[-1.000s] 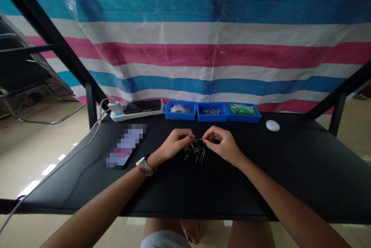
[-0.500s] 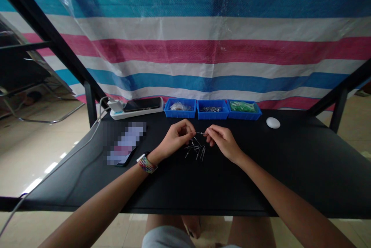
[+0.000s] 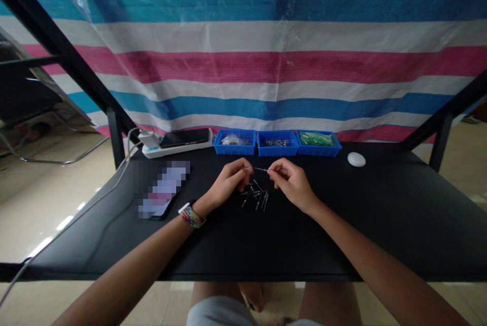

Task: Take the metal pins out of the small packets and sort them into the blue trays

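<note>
A thin metal pin that looks like a blind rivet (image 3: 261, 169) is pinched by one end in my right hand (image 3: 291, 181), its shank pointing left. My left hand (image 3: 231, 180) is closed, thumb against curled fingers, right beside the rivet's free end. Whatever may be between those fingertips is hidden. Below both hands, several similar rivets (image 3: 257, 195) lie in a loose, crossed pile on the black table (image 3: 236, 245). A colourful woven watch band circles my left wrist.
Behind the hands stand three blue trays: clear small pieces in the left tray (image 3: 235, 150), rivets in the middle tray (image 3: 277, 151), green packets in the right tray (image 3: 318, 151). A phone (image 3: 184, 137) rests on a power strip (image 3: 178, 150); another phone (image 3: 165, 191) and a white mouse (image 3: 356, 159) flank them.
Half a second ago the rivet spanned both hands' fingertips. Now its left end is free of my left fingers, which have curled in, while the right hand still holds it.
</note>
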{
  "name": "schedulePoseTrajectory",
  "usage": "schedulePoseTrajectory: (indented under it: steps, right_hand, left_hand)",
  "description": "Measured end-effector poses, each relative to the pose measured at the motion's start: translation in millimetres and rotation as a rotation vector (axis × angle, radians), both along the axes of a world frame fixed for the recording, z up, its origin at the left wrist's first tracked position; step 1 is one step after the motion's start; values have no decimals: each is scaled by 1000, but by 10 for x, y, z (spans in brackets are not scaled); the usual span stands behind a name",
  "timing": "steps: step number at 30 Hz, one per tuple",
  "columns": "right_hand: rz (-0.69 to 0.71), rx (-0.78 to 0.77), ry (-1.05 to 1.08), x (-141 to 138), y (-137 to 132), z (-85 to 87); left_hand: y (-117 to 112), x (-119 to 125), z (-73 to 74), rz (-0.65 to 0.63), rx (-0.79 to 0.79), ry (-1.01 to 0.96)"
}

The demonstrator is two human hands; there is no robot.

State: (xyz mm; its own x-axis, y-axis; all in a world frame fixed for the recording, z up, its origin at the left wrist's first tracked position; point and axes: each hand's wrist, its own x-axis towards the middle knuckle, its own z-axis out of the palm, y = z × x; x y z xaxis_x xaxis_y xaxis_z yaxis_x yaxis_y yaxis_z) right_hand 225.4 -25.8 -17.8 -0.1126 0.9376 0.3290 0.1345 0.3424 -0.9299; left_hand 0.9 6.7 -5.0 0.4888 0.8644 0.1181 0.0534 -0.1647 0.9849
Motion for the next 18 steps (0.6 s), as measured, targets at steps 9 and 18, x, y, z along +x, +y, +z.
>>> schedulePoseTrajectory:
  steps: [9,18]
  right_hand:
    - [64,34,-41,-11,-25,-5]
    - [76,-79,70,-13,-24,46]
  left_hand:
    - [-2,9,6,10,-40,100]
    - [-17,21,30,-3,-26,0]
